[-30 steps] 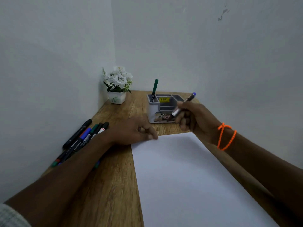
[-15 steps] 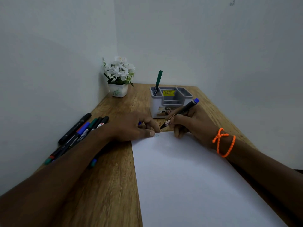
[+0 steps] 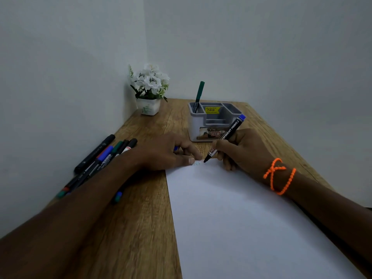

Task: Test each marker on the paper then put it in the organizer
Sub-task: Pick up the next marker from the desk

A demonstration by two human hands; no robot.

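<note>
A white sheet of paper (image 3: pixel 231 218) lies on the wooden desk. My right hand (image 3: pixel 243 152) grips a black marker with a blue end (image 3: pixel 231 129), uncapped, its tip touching the paper's far left corner beside faint scribbles. My left hand (image 3: pixel 167 152) rests on that corner, fingers curled, with a small blue cap (image 3: pixel 175 148) showing between them. Behind both hands stands the grey-and-white organizer (image 3: pixel 201 127); a green marker (image 3: pixel 199 93) stands upright in its back left compartment. Several more markers (image 3: pixel 100 158) lie in a pile at the left by the wall, partly under my left forearm.
A white pot of white flowers (image 3: pixel 150 87) stands in the far left corner. Walls close off the desk (image 3: pixel 141 228) at the left and back. One marker's blue-green end (image 3: pixel 117 196) pokes out below my left forearm. An orange bead bracelet (image 3: pixel 279 176) circles my right wrist.
My right hand has come down from in front of the organizer and brought the marker's tip onto the paper's far corner. My left hand stayed on the corner.
</note>
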